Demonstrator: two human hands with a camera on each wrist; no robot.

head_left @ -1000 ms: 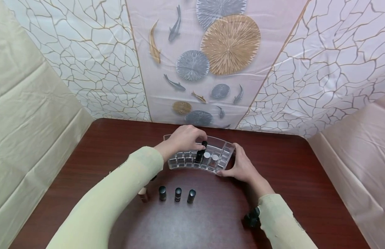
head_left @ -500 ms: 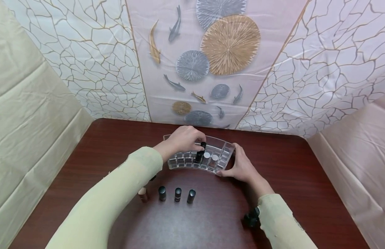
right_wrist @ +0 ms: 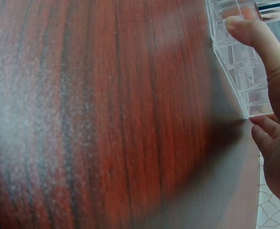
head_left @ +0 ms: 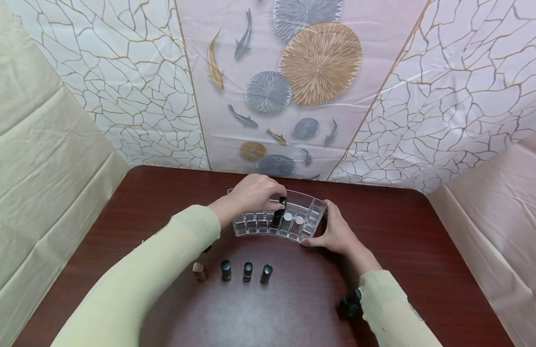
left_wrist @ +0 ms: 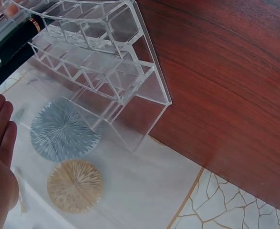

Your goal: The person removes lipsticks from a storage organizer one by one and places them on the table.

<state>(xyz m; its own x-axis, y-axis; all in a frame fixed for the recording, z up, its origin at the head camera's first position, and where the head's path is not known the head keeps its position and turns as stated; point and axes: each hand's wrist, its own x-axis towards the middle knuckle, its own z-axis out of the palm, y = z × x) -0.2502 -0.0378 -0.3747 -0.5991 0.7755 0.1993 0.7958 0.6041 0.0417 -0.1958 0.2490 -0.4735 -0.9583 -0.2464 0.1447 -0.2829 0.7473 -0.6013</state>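
Note:
A curved clear acrylic lipstick organizer (head_left: pixel 311 212) stands tilted up in tiers on the table. My left hand (head_left: pixel 258 193) reaches over it and pinches a black lipstick tube (head_left: pixel 282 200) between thumb and fingers. Just in front, another black lipstick (head_left: pixel 276 220) sits in a slot; a gold ring shows on a dark tube (left_wrist: pixel 23 36) in the left wrist view. Two pale-topped tubes (head_left: pixel 287 217) fill slots to its right. My right hand (head_left: pixel 337 231) grips the organizer's right end, thumb (right_wrist: pixel 249 31) in front and fingers behind.
Three black lipsticks (head_left: pixel 248 271) stand in a row on the dark red wood table (head_left: pixel 294 299), near side of the organizer. Left of them is a brown tube (head_left: pixel 199 272). A patterned cloth backdrop (head_left: pixel 268 140) rises behind the table.
My left forearm has shifted slightly to the left, while its fingers stay at the black lipstick over the organizer. The right hand keeps its hold in place.

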